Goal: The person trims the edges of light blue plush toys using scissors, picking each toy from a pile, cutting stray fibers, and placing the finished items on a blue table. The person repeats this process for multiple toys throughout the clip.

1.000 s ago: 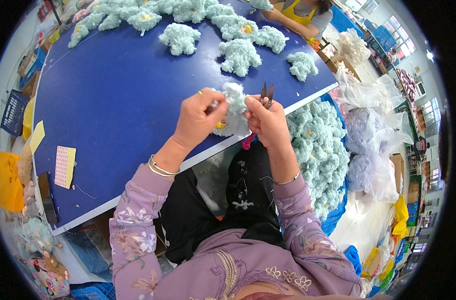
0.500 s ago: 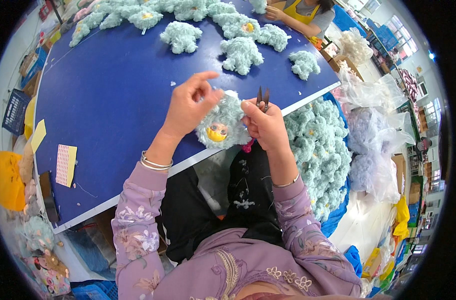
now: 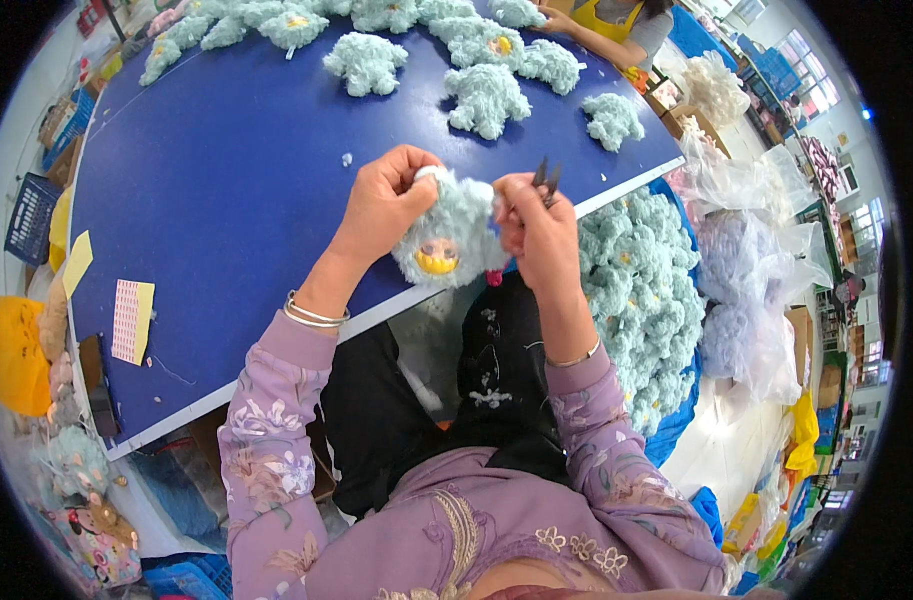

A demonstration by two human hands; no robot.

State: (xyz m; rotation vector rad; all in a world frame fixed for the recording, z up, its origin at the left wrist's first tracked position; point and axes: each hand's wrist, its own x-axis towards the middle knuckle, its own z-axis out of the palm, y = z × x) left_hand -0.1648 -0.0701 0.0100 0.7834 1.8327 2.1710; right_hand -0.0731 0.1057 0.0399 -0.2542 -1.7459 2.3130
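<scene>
A fluffy pale blue-green plush toy, with a small face and a yellow patch at its lower part, hangs upside down over the table's near edge. My left hand pinches the top of it on the left side. Beside its right edge, my right hand is closed around small dark thread snips, whose blades point up past the fingers. Whether the right fingertips also touch the fur is blurred. A small pink-red piece shows just below the toy, next to my right wrist.
Several similar plush pieces lie across the far side of the blue table. Right of my arm, a large blue-lined container holds a heap of plush toys. A co-worker in a yellow apron sits at the far right. A sticker sheet lies left.
My left fingers, spread and raised before, have closed on the plush toy's top. My right hand has shifted slightly right and turned, tilting the snips.
</scene>
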